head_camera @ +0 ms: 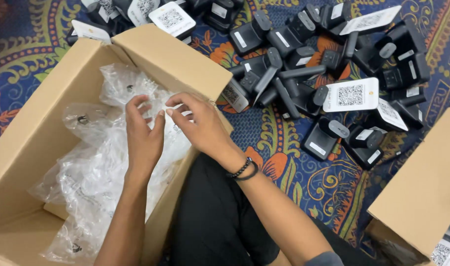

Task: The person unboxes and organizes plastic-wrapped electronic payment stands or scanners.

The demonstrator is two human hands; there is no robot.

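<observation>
Inside the open cardboard box point(33, 148), the left hand point(142, 133) and right hand point(200, 125) pinch a clear plastic bag point(158, 106) between them; it looks light, crinkly and slippery, best gripped at its edge.

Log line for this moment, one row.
left hand: on clear plastic bags | right hand: same bags | open cardboard box | black stands on cloth

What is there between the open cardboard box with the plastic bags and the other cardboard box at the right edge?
In the head view, a pile of black stands with white code cards on a patterned cloth lies between the open box and the second box.
</observation>
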